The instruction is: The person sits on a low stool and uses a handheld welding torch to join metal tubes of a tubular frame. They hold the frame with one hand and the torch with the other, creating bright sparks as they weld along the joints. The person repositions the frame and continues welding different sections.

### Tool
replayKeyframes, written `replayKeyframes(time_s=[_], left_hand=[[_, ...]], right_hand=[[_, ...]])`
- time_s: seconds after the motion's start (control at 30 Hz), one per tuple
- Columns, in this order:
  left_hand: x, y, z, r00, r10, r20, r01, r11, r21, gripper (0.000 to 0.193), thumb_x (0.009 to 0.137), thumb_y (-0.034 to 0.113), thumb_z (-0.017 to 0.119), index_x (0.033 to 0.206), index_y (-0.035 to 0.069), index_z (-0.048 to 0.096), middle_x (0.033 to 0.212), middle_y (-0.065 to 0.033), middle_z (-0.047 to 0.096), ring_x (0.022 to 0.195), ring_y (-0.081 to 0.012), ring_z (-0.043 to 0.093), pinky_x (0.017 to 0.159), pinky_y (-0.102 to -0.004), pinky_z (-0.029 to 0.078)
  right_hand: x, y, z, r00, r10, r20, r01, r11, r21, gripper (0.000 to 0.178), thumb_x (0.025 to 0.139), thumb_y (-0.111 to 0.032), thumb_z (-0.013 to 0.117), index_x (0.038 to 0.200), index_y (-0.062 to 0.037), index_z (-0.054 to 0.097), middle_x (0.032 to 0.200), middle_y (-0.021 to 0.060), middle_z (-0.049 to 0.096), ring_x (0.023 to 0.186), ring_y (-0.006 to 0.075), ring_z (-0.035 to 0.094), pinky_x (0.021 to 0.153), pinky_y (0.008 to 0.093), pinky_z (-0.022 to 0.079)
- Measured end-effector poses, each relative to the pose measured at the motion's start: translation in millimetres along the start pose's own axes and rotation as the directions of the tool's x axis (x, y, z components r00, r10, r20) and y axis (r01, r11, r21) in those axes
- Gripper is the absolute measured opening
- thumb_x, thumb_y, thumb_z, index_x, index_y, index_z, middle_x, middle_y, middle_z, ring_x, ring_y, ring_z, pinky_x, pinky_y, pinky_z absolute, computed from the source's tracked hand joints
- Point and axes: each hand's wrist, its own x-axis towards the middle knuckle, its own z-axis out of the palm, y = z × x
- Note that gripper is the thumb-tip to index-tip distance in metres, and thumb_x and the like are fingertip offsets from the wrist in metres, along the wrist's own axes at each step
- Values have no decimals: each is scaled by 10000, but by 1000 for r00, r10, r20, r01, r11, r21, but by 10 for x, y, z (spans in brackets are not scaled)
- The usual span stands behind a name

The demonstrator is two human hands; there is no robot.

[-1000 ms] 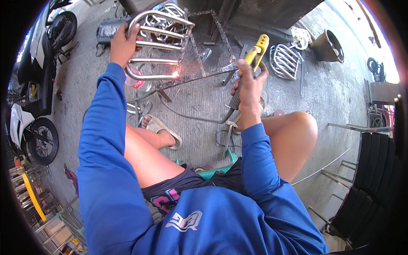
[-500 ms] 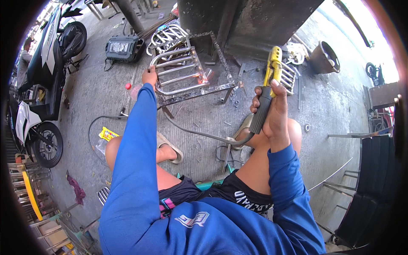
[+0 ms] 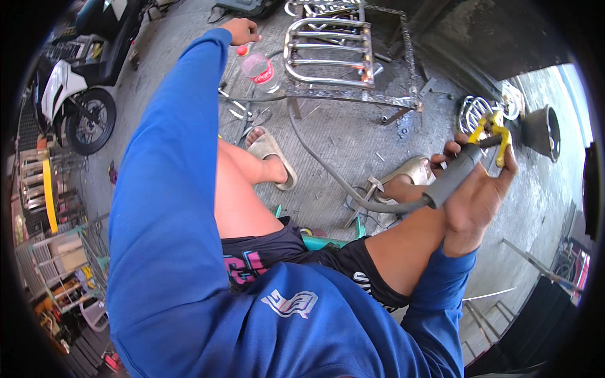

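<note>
My right hand (image 3: pixel 476 189) grips a welding electrode holder (image 3: pixel 452 173) by its dark grey handle. The holder's yellow jaws point up and away from me, and a thick cable runs from its near end. My left hand (image 3: pixel 242 30) is stretched out at the far left, fingers loosely bent and apart, with nothing visible in it. Below that hand stands a clear plastic bottle (image 3: pixel 257 70) with a red cap. To its right, a shiny tubular metal grille (image 3: pixel 328 45) lies on a rusty metal stand (image 3: pixel 353 96). A small orange glow shows on the grille's right-hand bar.
A dark bucket (image 3: pixel 541 133) and curved metal tubing (image 3: pixel 477 114) are at the right. The cable (image 3: pixel 321 160) crosses the floor between my feet. A white and black motorbike (image 3: pixel 66 94) stands at the left. Metal bits are scattered near the stand.
My left hand has let go of the grille and moved away to its left. My right hand has swung right with the electrode holder, whose jaws now appear spread. The view has shifted.
</note>
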Motion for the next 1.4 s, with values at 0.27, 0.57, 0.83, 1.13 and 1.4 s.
replayKeyframes(time_s=[0.27, 0.57, 0.83, 1.13, 1.4], left_hand=[[-1878, -415, 1573, 830, -507, 234, 544, 639, -544, 378, 943, 408, 685, 1156, 104, 754, 970, -126, 791, 762, -280, 748, 702, -429, 583], [-3661, 698, 4380, 205, -953, 222, 819, 43, -572, 358, 920, 351, 707, 1122, 56, 718, 1217, -227, 706, 1109, -409, 687, 972, -496, 543], [-2922, -106, 4154, -38, -995, 91, 818, -83, -570, 743, 863, 627, 736, 1203, -28, 659, 1300, -238, 651, 1245, -422, 598, 1063, -507, 481], [-2548, -886, 4430, -103, -835, 541, 767, -413, -491, 697, 806, 539, 848, 1303, 73, 699, 1269, -216, 725, 1216, -355, 690, 1051, -455, 521], [-2432, -1474, 4360, -43, -962, 271, 291, -272, -917, 513, 914, 184, 798, 1338, 30, 553, 1190, -222, 730, 1140, -396, 711, 962, -468, 555]], right_hand=[[0, -164, -237, 985, 63, 161, -80, 992, 100, 707, 894, -595, 709, 1274, -18, 556, 1169, 134, 580, 1109, 281, 544, 1066, 553, 383], [91, -112, -276, 997, -68, -42, 71, 996, 60, 549, 890, -395, 739, 1277, -56, 547, 1157, 140, 556, 1056, 275, 510, 1018, 483, 366], [205, 111, -33, 999, -29, -21, 30, 998, 57, 582, 892, -352, 763, 1325, -48, 519, 1059, 100, 481, 952, 218, 464, 942, 423, 389], [349, 340, 136, 997, -29, -78, 33, 998, 48, 620, 918, -525, 735, 1275, -61, 534, 1073, 90, 533, 964, 222, 530, 921, 403, 442], [387, 406, 261, 992, -52, -117, 57, 998, 35, 614, 906, -581, 727, 1234, -84, 573, 1005, 53, 563, 879, 189, 563, 846, 373, 465]])
